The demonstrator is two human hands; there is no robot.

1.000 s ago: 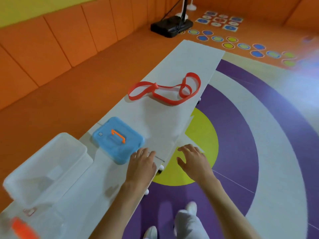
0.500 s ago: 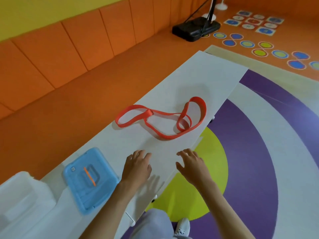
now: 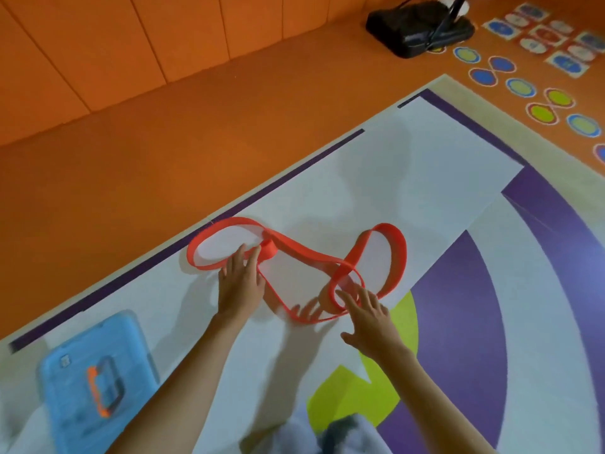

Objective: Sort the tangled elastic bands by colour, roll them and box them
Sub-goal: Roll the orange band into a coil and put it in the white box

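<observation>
Only one colour is before us. The red band [image 3: 304, 257] lies in loose, tangled loops on the white tabletop [image 3: 425, 158], well beyond the blue lid [image 3: 95, 385] and to its right. Our left hand [image 3: 240, 286] rests on the loop nearest the lid, fingers straight and grip apart, fingertips against the bunched twist [image 3: 269, 249]. Our right hand [image 3: 370, 317], farther from the lid, has its fingers spread and its grip likewise apart, fingertips at the small coiled loop [image 3: 343, 290].

We judge the step in hand to be untangling. To do it well, we pin the twist flat with the left hand. With the right we draw the small loop out, away from the lid. We go slowly, so the rubber neither snaps back nor slides off the tabletop. Once it lies as one flat ring, we can roll it.

The lid bears a small sticker [image 3: 65, 360], too blurred to read, and we find no other legible writing.
</observation>
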